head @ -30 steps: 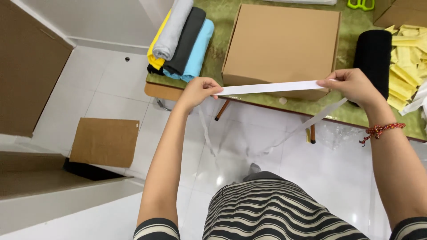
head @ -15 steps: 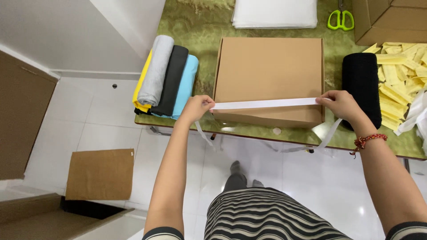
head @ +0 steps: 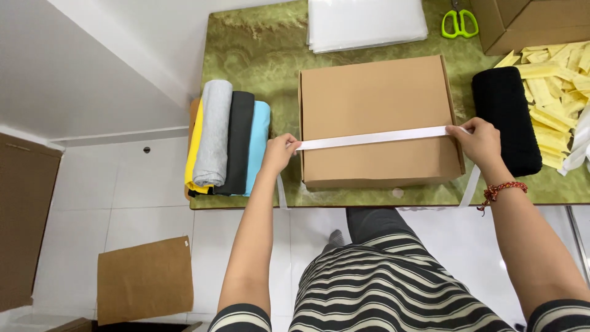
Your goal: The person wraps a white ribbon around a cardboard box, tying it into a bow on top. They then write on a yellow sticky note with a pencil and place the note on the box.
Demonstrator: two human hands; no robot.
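Stretching white ribbon (head: 375, 137) flat across the box (head: 379, 120) lid on the green table (head: 258, 55): left hand (head: 279, 154) and right hand (head: 479, 142) each pinch an end at the box edges (tails hang loose). Next likely needs even tension, ends wrapped under.

We see a green marbled tabletop (head: 258, 67) beyond the fingers, its near edge just below them. Left of the fingers a plain white wall (head: 74, 67) meets a white baseboard (head: 123, 136). Glossy white floor tiles (head: 110, 215) below, reflecting soft even light. Flat brown cardboard sheet (head: 144, 280) lies on the tiles, far lower left.
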